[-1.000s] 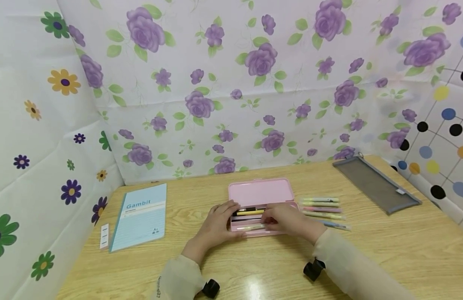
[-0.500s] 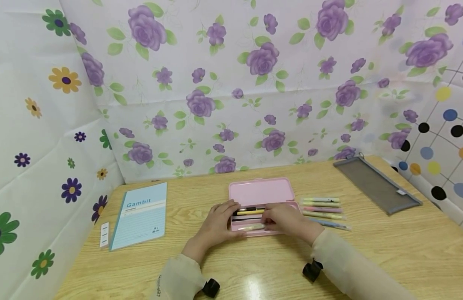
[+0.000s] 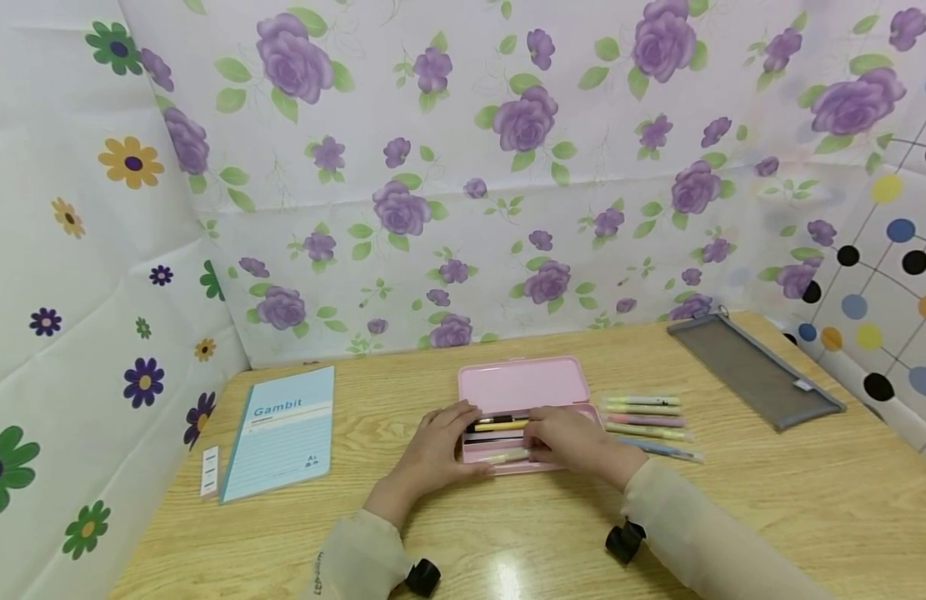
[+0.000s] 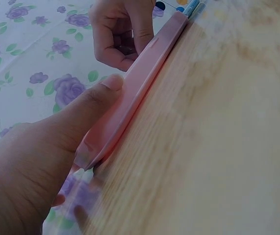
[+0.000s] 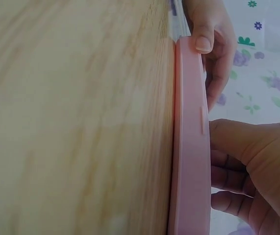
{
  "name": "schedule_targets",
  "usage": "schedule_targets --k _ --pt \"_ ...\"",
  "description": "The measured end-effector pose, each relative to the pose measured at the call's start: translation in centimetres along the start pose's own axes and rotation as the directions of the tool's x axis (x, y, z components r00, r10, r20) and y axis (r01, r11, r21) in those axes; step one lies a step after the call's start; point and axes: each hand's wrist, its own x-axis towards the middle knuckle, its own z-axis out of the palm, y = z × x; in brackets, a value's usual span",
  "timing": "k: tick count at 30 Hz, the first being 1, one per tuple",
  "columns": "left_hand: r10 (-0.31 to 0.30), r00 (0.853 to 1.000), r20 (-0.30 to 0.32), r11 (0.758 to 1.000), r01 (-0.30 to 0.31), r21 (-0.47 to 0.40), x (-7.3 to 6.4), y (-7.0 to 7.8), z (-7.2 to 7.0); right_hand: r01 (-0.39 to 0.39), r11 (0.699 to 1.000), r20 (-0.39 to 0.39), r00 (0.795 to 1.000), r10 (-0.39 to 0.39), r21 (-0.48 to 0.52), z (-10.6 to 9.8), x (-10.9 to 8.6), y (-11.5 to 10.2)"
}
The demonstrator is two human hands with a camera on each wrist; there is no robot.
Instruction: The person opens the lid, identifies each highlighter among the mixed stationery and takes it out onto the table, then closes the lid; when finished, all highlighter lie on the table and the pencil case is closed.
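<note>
An open pink pencil case (image 3: 521,385) lies on the table, its lid tipped back. My left hand (image 3: 437,446) holds its left end, thumb against the front wall and fingers at the back corner. My right hand (image 3: 571,437) reaches into the right half, fingers curled at the end of a pale yellow pen (image 3: 510,456) in the front compartment. Behind that pen lie a yellow pencil (image 3: 500,425) and several dark and light pens. In the right wrist view the front wall of the case hides the right fingertips.
Several highlighter-like pens (image 3: 646,421) lie in a row right of the case. A grey mesh pouch (image 3: 755,367) rests at the back right. On the left are a light blue notebook (image 3: 282,437) and a small white strip (image 3: 210,472). A flowered cloth (image 3: 463,208) stands behind the table.
The pale yellow pen has shifted slightly inside the front compartment under my right fingers. The left hand and the case stay in place.
</note>
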Motion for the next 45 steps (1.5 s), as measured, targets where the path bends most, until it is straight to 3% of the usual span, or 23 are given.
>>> schedule_targets --k 10,21,35,45 --pt "0.013 1.000 -0.014 1.000 -0.013 0.004 0.1 0.0 0.0 0.030 1.000 -0.044 0.999 -0.031 -0.008 -0.4 -0.2 0.1" --pt "0.012 1.000 -0.011 1.000 -0.012 0.014 0.3 -0.1 0.1 -0.018 0.999 -0.017 1.000 0.019 0.041 -2.3 -0.4 -0.3" --pt "0.008 1.000 -0.012 0.999 -0.007 0.032 0.3 -0.4 0.3 -0.003 0.999 -0.080 0.997 0.007 0.051 -4.7 -1.2 0.7" --pt "0.009 1.000 -0.006 1.000 -0.009 0.008 0.0 -0.2 0.3 -0.074 0.993 -0.055 0.995 0.079 0.093 -6.0 -2.9 1.9"
